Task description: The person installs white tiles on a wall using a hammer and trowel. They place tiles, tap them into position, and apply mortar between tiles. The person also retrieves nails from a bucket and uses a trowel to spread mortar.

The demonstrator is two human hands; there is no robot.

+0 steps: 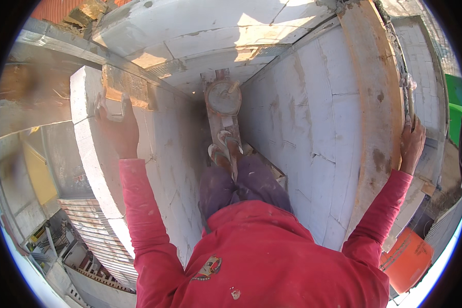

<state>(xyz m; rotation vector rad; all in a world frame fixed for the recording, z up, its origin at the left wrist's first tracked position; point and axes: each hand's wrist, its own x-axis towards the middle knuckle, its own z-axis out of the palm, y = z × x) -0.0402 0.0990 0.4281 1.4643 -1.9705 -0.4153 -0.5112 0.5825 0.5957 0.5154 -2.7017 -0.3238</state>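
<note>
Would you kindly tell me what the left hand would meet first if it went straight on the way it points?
Most likely the wooden board, just ahead of the left hand in this view, though depth is unclear.

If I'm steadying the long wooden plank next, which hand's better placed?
Probably your right hand: it's beside the long wooden plank, while your left hand is across the gap by the white block wall.

Head-worn left fisheye, pitched steeply downward.
The red shirt (292,244) is seen closest, at 6 o'clock, the feet (233,147) farther below near centre; the left hand (122,126) is framed between 9 and 10, the right hand (412,143) at 3.
</note>
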